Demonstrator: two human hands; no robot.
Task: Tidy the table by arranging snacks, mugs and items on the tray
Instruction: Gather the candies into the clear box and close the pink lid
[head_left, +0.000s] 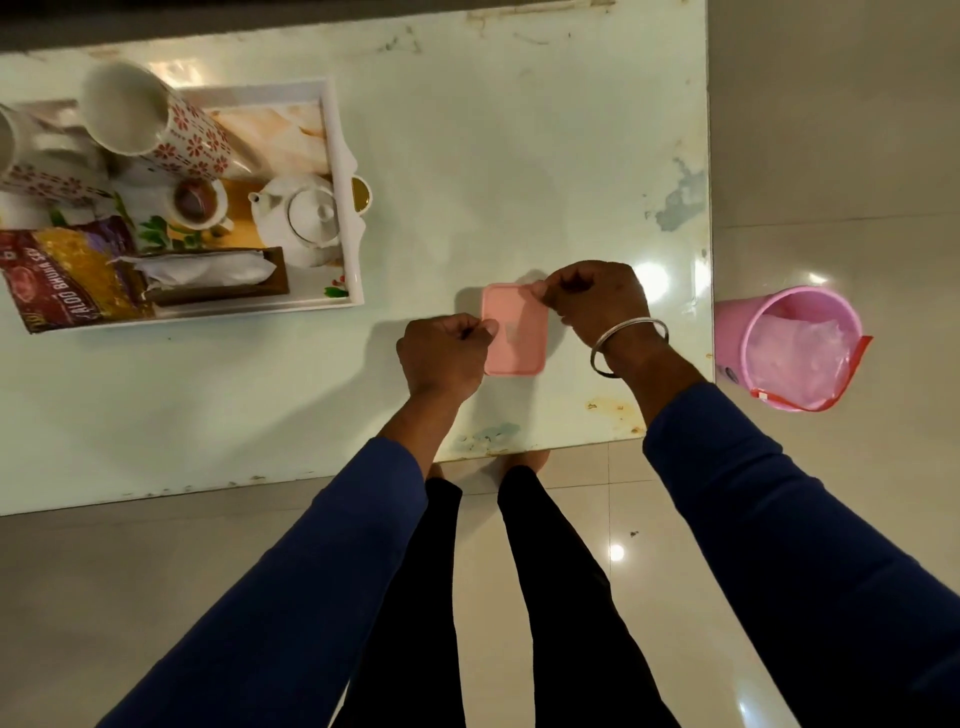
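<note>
1. Left hand (444, 356): fingers curled, thumb and fingertips pinching the left edge of the pink box (514, 328). Knuckles face up; the contact point is partly hidden by the hand.
2. Right hand (592, 301): fingers curled, pinching the box's far-right corner, at about 1 o'clock on the box. A metal bangle (628, 345) sits on that wrist.
3. Box: small, rectangular, rounded corners, lid side up. It rests on or just above the table (519, 156); which of the two cannot be told. It lies near the table's near edge, well apart from the tray (345, 208).
4. Tray: white, at about 10 o'clock from the box, on the table's left part.
5. Tray contents: two flower-print mugs (156, 122) at the far side; a small cup (197, 202) in the middle; a white teapot (306, 218) at the right side, lid on; a tissue holder (213, 275) along the near side; a snack packet (72, 275) at the near-left corner, overhanging the rim.
6. A small bowl (362, 195) sits just outside the tray's right rim, touching or nearly touching it.
7. Off the table, at 3 o'clock from the box: pink bin (784, 348) on the floor with a clear plastic liner.
8. Sleeves blue; legs in black, standing at the table's near edge.
</note>
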